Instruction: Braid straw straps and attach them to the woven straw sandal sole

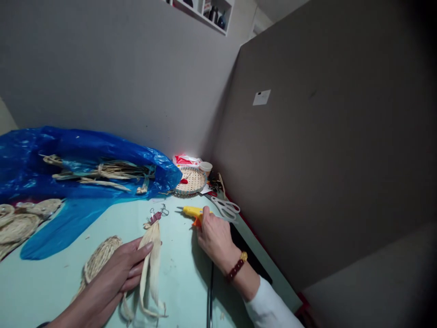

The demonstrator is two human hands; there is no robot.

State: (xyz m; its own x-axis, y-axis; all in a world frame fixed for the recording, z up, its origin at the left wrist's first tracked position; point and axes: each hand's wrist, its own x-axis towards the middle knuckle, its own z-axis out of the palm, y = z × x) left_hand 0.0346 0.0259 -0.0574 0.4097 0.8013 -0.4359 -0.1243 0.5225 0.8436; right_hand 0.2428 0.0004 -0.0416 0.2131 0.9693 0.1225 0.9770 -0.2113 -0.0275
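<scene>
Yellow plastic marks the one glue gun, positioned at your right hand; your fingers are closed around its rear. Your left hand has its thumb and fingers clamped on one bunch of pale strips, held upright over the table with the ends hanging down. A maroon clip grips the top of the bunch; the wire loops overlap, so the clip count cannot be told. Also count one braided piece beside your left hand, one pair of scissors, one round basket, one white cup and one blue bag containing dry stalks.

Your work surface is a pale green table. A grey wall stands behind it; a brown partition rises on your right.

The table's right edge, trimmed red, runs along the partition and limits your right side. Bare tabletop separates the clip from the nozzle. A black cable runs toward you, between your hands.
</scene>
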